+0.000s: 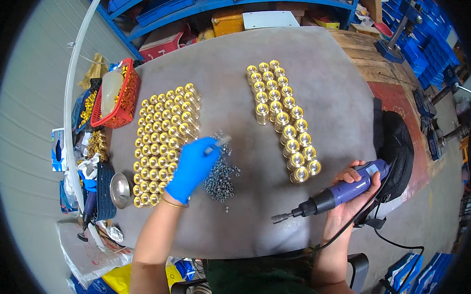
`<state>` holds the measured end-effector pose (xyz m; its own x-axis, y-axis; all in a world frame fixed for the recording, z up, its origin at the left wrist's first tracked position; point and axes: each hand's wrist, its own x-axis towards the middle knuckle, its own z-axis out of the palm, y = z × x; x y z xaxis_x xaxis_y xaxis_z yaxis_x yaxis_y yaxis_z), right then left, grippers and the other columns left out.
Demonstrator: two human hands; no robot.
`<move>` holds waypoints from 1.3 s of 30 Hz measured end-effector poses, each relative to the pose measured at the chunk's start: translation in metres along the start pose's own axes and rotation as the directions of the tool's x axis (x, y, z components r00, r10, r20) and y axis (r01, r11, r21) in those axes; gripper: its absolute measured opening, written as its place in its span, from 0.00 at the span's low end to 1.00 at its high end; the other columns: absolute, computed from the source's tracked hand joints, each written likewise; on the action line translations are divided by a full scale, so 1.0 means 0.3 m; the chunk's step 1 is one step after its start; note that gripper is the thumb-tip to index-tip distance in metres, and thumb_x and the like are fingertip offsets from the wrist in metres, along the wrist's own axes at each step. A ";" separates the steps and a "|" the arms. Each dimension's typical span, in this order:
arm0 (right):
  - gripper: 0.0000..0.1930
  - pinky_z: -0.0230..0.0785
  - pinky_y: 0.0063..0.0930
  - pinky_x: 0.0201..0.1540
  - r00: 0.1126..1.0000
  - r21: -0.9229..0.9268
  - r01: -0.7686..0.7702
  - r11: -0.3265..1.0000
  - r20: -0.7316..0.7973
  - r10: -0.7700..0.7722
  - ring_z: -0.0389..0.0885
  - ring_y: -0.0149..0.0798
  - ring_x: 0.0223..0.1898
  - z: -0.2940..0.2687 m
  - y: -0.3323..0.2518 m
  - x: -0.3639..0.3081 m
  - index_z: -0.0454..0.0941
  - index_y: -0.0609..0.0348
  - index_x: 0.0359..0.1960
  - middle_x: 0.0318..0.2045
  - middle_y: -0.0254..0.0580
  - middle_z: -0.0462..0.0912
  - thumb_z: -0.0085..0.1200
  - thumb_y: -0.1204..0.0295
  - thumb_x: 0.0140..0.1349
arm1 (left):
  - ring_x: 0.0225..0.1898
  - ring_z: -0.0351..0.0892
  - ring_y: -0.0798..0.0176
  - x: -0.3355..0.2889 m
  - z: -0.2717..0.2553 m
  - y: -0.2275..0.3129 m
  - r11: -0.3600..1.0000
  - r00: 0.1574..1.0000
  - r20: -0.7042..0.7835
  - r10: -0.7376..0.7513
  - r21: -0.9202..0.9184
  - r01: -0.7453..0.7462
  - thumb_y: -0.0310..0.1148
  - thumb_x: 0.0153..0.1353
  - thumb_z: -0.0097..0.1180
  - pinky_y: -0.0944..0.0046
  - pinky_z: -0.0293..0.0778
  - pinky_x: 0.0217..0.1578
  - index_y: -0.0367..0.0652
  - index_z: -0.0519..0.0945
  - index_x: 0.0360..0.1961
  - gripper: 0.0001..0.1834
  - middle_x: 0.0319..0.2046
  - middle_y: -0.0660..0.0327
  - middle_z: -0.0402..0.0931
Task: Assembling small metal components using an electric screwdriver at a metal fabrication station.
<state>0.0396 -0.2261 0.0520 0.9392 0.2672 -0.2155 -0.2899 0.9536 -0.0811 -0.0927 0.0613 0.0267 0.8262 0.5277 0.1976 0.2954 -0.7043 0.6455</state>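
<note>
My left hand (192,165), in a blue glove, is closed at the fingertips on a small pale grey piece (224,141), too blurred to name. It is over the left edge of a loose heap of small metal nuts (221,184). Left of that hand stand close rows of brass-coloured round fittings (156,136), partly covered by the glove. My bare right hand (356,185) grips a purple electric screwdriver (343,192), its socket tip pointing left above the table's near part. Another, narrower group of the same brass-coloured fittings (282,119) stands beyond the tool.
The grey table (218,58) carries everything. Along its left side are a red basket (124,104) of brass parts and a metal bowl (120,190). A black cord (341,233) trails from the screwdriver. A black padded bag (396,147) hangs at the right edge.
</note>
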 end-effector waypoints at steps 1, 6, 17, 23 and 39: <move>0.17 0.69 0.21 0.28 1.000 -0.008 0.006 1.000 -0.007 -0.006 0.71 0.29 0.24 0.002 -0.002 -0.001 0.68 0.61 0.39 0.33 0.43 0.72 0.54 0.62 0.54 | 0.19 0.70 0.65 0.021 -0.042 -0.018 0.998 0.997 -0.061 -0.052 0.016 0.053 0.32 0.53 0.56 0.66 0.66 0.21 0.39 0.77 0.28 0.07 0.18 0.57 0.72; 0.17 0.69 0.21 0.28 0.999 -0.018 0.020 1.000 -0.036 -0.021 0.71 0.29 0.24 -0.001 0.004 0.004 0.67 0.61 0.38 0.33 0.43 0.72 0.53 0.62 0.54 | 0.24 0.61 0.77 0.131 -0.193 -0.143 0.976 0.971 -0.131 -0.198 -0.115 0.184 0.34 0.54 0.58 0.72 0.61 0.25 0.39 0.75 0.27 0.09 0.20 0.69 0.67; 0.16 0.70 0.21 0.28 0.999 -0.036 0.000 0.999 -0.040 -0.001 0.72 0.30 0.24 0.003 0.015 0.008 0.68 0.61 0.38 0.32 0.42 0.72 0.53 0.62 0.55 | 0.24 0.67 0.68 0.151 -0.188 -0.151 0.981 0.992 -0.063 -0.111 0.152 0.120 0.33 0.53 0.59 0.68 0.65 0.28 0.37 0.73 0.29 0.11 0.22 0.59 0.70; 0.17 0.70 0.21 0.27 0.999 -0.060 0.003 0.998 -0.048 -0.006 0.72 0.30 0.24 -0.001 0.018 0.005 0.68 0.61 0.38 0.32 0.42 0.72 0.54 0.62 0.55 | 0.34 0.73 0.51 0.125 -0.167 -0.162 0.906 0.982 -0.028 0.188 0.390 -0.163 0.36 0.48 0.63 0.58 0.70 0.34 0.36 0.72 0.39 0.21 0.36 0.51 0.71; 0.18 0.69 0.20 0.27 1.000 -0.092 0.005 0.996 -0.011 -0.006 0.71 0.29 0.23 0.023 0.002 -0.002 0.68 0.60 0.39 0.35 0.42 0.73 0.54 0.61 0.54 | 0.26 0.76 0.61 0.088 -0.191 -0.007 0.979 0.974 0.227 0.006 0.197 -0.052 0.33 0.46 0.63 0.64 0.71 0.29 0.40 0.79 0.39 0.18 0.28 0.55 0.78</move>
<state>0.0400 -0.2246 0.0589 0.9391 0.2596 -0.2252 -0.3005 0.9382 -0.1716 -0.0989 0.1040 0.0729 0.9153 0.4017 0.0289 0.3408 -0.8106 0.4762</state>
